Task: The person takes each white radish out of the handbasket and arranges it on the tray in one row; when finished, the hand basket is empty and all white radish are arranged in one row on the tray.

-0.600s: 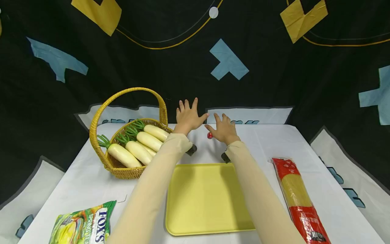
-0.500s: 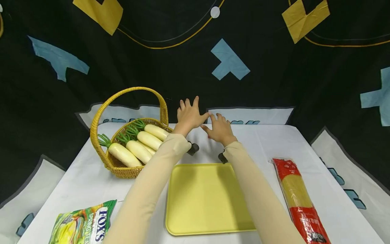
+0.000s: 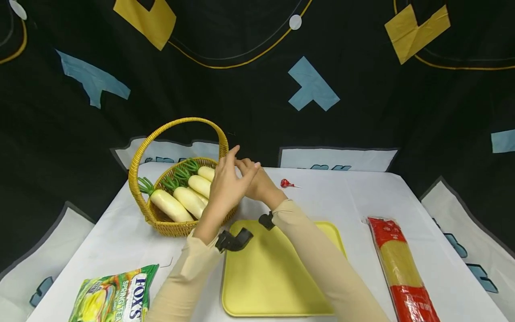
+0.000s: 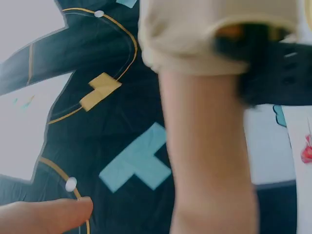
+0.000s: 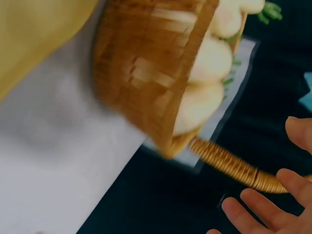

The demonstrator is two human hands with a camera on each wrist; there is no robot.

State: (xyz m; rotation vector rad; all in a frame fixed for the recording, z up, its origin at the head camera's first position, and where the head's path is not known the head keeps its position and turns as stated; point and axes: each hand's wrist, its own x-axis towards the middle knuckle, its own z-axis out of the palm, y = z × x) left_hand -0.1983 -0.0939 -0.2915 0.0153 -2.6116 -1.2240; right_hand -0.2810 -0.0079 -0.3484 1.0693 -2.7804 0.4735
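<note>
A wicker basket (image 3: 177,229) holding several white radishes (image 3: 170,205) with green tops stands at the back left, its tall handle (image 3: 138,154) upright. At its right side, my left hand (image 3: 229,185) is raised with fingers extended, overlapping the rim and radishes in the head view. Right beside it, my right hand (image 3: 259,183) reaches across to the left and is partly hidden behind the left hand. The right wrist view shows the right hand's spread fingers (image 5: 263,209) near the handle, holding nothing. In the left wrist view, a left-hand fingertip (image 4: 73,209) shows beside the right forearm (image 4: 209,146).
A yellow tray (image 3: 265,277) lies below the forearms. Behind it is a red-wrapped lollipop (image 3: 286,184). A red and yellow pack of noodles (image 3: 402,268) lies at the right, a green FOX'S candy bag (image 3: 114,295) at front left. A dark curtain (image 3: 257,89) hangs behind the table.
Both hands have moved left from the table's back middle to the basket's right side, coming close together. The lollipop shows fully now. The head view has shifted slightly left.
</note>
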